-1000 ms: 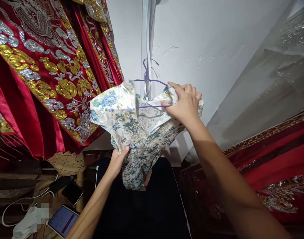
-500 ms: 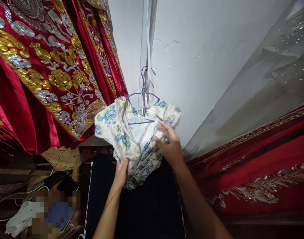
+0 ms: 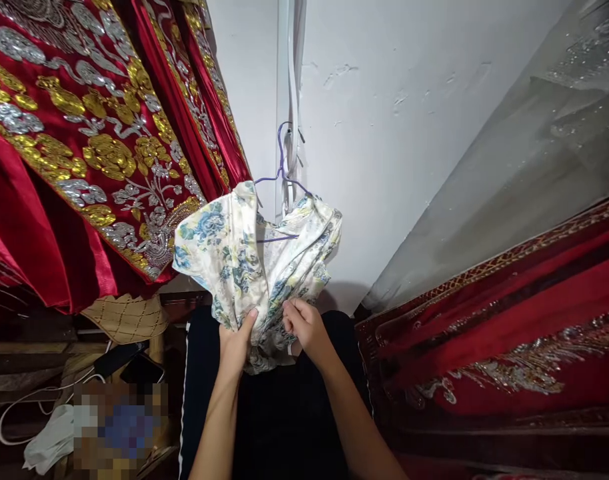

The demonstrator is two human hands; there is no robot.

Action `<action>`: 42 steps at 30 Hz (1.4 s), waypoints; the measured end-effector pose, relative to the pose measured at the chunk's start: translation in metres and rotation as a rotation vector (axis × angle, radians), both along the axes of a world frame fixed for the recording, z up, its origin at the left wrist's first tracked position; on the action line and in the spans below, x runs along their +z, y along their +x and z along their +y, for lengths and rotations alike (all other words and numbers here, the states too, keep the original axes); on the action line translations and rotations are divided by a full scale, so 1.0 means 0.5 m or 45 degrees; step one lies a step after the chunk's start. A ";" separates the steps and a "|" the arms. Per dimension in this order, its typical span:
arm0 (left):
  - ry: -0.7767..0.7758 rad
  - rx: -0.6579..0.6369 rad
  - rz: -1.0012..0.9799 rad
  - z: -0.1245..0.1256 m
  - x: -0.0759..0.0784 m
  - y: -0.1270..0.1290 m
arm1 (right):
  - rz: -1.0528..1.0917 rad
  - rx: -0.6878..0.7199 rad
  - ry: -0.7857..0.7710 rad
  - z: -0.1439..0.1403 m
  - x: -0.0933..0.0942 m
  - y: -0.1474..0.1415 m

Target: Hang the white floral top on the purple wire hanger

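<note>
A white short-sleeved blouse (image 3: 229, 267) with blue and yellow flowers hangs in front of me, its crossed front making a V neck. It is on a purple wire hanger (image 3: 280, 170), hooked up at the wall beside a pale strap. My left hand (image 3: 237, 337) grips the blouse's lower left side, thumb in front and the other fingers hidden behind the cloth. At the lower right front, my right hand (image 3: 303, 325) is closed with bent fingers on the cloth. Gathered folds run down between both hands.
Red cloth with gold and silver sequins (image 3: 109, 157) hangs at left. More red embroidered fabric (image 3: 509, 333) and a sheer glittery cover (image 3: 484, 193) are at right. A wooden stool at lower left bears a phone (image 3: 142, 370), a white cable and a white cloth (image 3: 52, 437).
My right hand has moved down and left from the blouse's right shoulder area to its lower front and closed there. The right side of the blouse has been drawn inward. My left hand keeps its grip.
</note>
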State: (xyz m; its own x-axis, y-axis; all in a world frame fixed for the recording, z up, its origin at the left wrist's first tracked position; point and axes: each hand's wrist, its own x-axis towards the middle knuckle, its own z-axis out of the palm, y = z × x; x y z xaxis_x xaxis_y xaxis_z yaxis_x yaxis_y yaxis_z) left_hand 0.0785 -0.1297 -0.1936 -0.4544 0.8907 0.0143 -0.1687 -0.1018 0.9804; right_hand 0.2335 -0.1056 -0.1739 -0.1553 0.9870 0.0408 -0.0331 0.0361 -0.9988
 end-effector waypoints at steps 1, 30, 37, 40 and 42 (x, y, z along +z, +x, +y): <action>0.014 -0.050 -0.017 -0.001 -0.001 0.004 | 0.008 0.016 -0.024 -0.004 -0.002 -0.001; 0.320 -0.270 0.860 0.018 -0.076 0.039 | 0.141 -0.145 0.038 0.087 0.192 0.026; 0.311 -0.337 1.083 0.061 -0.087 -0.022 | 0.134 -0.146 0.429 0.164 0.369 0.032; 0.376 -0.407 1.051 0.085 -0.015 -0.026 | 0.046 -0.168 0.494 0.147 0.368 0.018; 0.534 -0.344 0.960 0.104 0.072 -0.011 | 0.012 -0.191 0.544 0.137 0.357 0.008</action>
State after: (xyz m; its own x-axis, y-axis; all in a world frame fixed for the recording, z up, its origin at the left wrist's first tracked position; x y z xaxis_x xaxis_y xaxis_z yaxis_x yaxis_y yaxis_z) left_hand 0.0727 -0.0775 -0.1579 0.0313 0.8201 0.5713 0.4335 -0.5262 0.7316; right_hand 0.2374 -0.0372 0.0046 -0.0091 0.8929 0.4501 -0.0050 0.4501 -0.8930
